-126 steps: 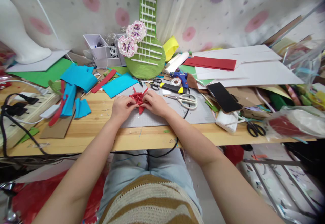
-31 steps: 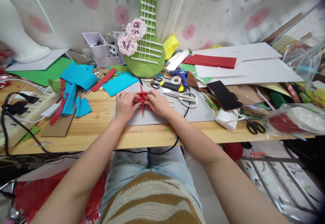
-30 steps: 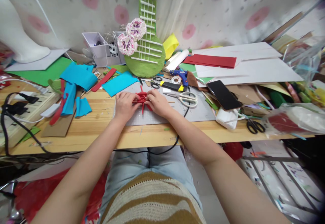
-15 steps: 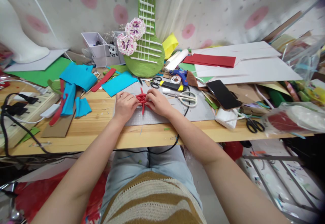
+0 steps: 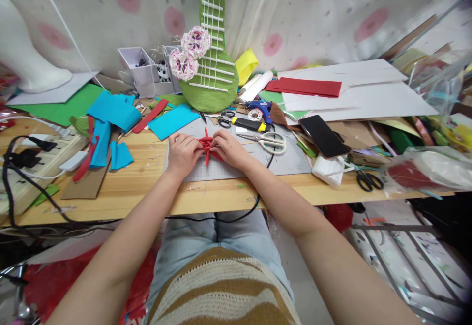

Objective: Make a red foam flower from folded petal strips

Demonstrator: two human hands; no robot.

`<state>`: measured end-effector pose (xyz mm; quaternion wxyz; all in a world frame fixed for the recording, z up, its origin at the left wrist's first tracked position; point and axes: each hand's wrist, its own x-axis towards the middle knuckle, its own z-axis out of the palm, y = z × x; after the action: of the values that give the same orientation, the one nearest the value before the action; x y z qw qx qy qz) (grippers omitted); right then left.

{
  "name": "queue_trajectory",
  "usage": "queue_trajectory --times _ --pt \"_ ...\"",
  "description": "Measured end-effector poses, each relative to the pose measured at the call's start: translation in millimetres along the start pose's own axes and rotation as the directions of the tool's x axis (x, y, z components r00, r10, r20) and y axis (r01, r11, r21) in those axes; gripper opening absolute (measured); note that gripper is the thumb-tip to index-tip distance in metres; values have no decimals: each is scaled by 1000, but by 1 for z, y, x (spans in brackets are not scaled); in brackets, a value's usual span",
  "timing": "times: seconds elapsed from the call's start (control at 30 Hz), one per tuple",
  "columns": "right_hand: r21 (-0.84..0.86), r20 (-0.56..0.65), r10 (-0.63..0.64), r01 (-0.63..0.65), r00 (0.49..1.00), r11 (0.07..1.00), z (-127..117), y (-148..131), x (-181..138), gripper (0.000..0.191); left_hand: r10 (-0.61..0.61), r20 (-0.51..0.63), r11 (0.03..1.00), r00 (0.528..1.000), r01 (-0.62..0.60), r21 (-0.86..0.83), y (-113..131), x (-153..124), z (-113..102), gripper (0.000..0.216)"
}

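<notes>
A small red woven piece of crepe-paper strips [image 5: 207,143] rests low over the grey cutting mat [image 5: 206,173], its strip ends sticking out toward the back and front. My left hand [image 5: 184,154] pinches its left side. On the opposite side my right hand [image 5: 229,149] grips it with thumb and fingers closed. My fingertips partly cover the weave. Just right of my right hand lie white-handled scissors [image 5: 272,142] and a yellow-black utility knife [image 5: 251,125].
Behind the mat stands a green guitar-shaped piece [image 5: 210,94] with paper flowers. A blue glue gun [image 5: 263,111] and a phone [image 5: 324,136] lie to the right. Blue crepe paper [image 5: 114,111] and a power strip [image 5: 40,167] are at left. A black cable hangs along the table's front edge.
Both hands stay on the red piece with slight finger shifts. Its centre looks a little more tightly bunched, and the strip ends have barely moved.
</notes>
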<state>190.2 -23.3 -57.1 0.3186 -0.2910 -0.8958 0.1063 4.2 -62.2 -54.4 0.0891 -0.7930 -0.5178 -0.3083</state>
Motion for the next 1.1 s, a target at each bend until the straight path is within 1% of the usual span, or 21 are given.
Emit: queue_trajectory --times 0.13,0.23,0.33,0.4,0.43,0.47,0.53,0.63,0.73,0.83,0.93,1.1 --pt "24 13 -28 27 1000 999 -1 -1 -1 9 4 -5 1000 1000 -4 -6 0 0 -1 20" --pt "15 7 18 -18 1000 1000 0 0 0 9 -18 -4 1000 1000 18 -7 2 1 -3 18" --pt "-19 -52 83 -84 995 996 2 0 2 12 -104 -78 995 992 104 5 8 2 -5 7" --pt "-43 -95 106 -110 990 993 5 -1 3 13 -172 -145 984 974 176 16 14 2 -5 13" --pt "-56 -112 112 -119 987 991 6 -2 4 13 -193 -162 980 968 198 20 17 3 -4 14" --pt "-71 -128 120 -130 984 989 7 -3 4 14 -199 -159 979 967 204 21 20 3 -3 13" --pt "-108 -161 144 -162 976 981 10 -7 5 15 -194 -113 980 974 198 19 23 3 2 16" --pt "-167 -189 187 -220 964 961 14 -13 5 16 -219 -58 975 974 221 37 23 2 10 18" --pt "-194 -199 216 -255 956 947 18 -18 6 16 -250 -63 965 966 254 64 20 1 16 17" --pt "-183 -226 249 -292 942 939 22 -21 7 14 -301 -86 950 950 306 57 18 1 19 18" --pt "-159 -238 270 -311 933 937 24 -22 7 13 -356 -76 932 931 360 44 19 1 22 20" --pt "-93 -250 292 -323 923 942 24 -24 7 11 -378 -61 923 924 381 44 21 2 23 21"
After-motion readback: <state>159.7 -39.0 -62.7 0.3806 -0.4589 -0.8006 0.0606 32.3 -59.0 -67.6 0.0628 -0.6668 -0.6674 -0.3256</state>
